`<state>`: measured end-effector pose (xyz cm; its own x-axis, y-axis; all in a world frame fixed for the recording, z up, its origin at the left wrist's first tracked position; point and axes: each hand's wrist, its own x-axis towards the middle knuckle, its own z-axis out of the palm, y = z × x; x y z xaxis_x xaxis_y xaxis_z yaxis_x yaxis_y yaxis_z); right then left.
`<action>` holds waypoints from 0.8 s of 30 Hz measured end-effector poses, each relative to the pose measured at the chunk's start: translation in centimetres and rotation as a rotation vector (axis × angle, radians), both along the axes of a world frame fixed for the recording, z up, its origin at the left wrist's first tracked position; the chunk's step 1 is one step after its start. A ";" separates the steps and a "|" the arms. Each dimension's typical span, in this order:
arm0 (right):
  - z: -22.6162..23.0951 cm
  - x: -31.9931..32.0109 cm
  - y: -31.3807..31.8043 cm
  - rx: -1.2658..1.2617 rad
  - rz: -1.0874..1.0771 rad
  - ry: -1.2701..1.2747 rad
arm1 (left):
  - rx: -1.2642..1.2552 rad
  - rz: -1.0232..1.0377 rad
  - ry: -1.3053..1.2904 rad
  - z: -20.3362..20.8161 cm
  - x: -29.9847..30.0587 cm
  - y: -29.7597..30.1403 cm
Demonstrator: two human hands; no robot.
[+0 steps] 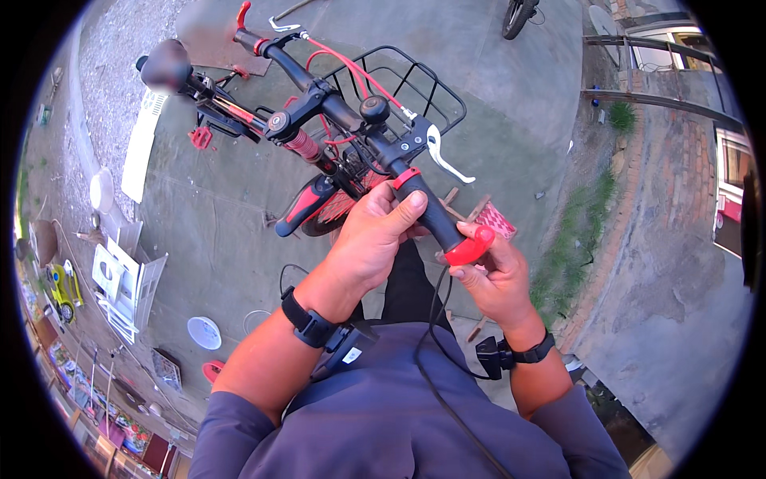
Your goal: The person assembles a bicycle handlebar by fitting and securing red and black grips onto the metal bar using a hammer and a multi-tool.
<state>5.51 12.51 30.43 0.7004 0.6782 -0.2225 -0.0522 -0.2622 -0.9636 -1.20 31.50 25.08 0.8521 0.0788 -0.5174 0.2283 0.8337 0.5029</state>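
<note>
My left hand (371, 239) fingers are clenched round the black handlebar grip (435, 214), thumb on top. Right hand (496, 275) fingers pinch the grip's red end cap (469, 247). Grip sits at near end of the handlebar (319, 92), w/ silver brake lever (443, 158) just beyond, wire basket (407, 88) behind, concrete ground (223, 199) below.

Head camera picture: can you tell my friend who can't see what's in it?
Seen from above, a person's left hand wraps the black grip of a bike handlebar while the right hand pinches its red end cap. A silver brake lever and a wire basket sit just beyond, over concrete ground.
</note>
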 end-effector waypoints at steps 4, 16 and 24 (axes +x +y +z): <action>0.6 1.8 0.2 -0.042 0.151 -0.168 | -0.003 -0.021 -0.021 -0.4 -0.1 0.2; 2.6 8.5 2.5 -0.141 0.639 -0.508 | -0.071 -0.001 -0.040 -0.4 0.2 -0.1; 3.6 15.7 6.5 0.009 0.895 -0.610 | -0.059 0.186 0.052 1.1 -0.2 -1.9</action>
